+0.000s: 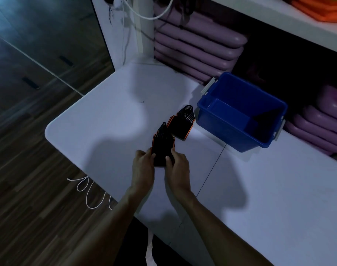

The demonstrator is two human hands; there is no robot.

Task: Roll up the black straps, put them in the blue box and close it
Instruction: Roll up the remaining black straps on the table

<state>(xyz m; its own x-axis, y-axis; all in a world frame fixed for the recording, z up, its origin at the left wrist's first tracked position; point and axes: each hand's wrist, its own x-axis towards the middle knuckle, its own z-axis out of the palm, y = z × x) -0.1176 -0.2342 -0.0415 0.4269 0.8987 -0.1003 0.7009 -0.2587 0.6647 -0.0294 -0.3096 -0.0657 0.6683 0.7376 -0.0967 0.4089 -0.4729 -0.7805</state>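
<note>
We are gripping near black strap bundle (163, 144) at its near end: left hand (142, 166) pinching left edge, right hand (178, 167) pinching right edge, fingers curled closed on it. Bundle lying on white table (110, 116). Second black strap bundle (182, 122) sitting at 1 o'clock from first, touching it. Blue box (217, 121) standing open, lidless, at 2 o'clock, just beside second bundle. Purple mats (198, 45) stacking at 12 o'clock.

2 bare hands meet, forearms angled inward.
The left hand (143, 166) and right hand (178, 168) sit side by side, fingers curled in a pinching grip.
</note>
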